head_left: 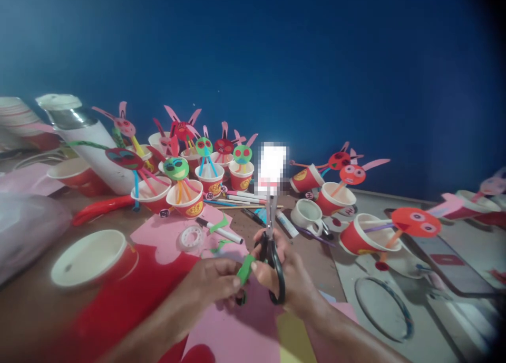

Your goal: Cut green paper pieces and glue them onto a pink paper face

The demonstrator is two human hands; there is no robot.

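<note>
The right hand (294, 273) has its fingers closed around the black-handled scissors (270, 230), blades pointing away from the person. Just left of the scissors' handles, the left hand (215, 281) pinches a green paper piece (246, 270) (the right thumb is close beside it), while a pale mug (303, 215) stands right of the blades.

Black-handled scissors (270, 227) point blades-up just beside a small, bent green paper piece (245, 270).
</note>
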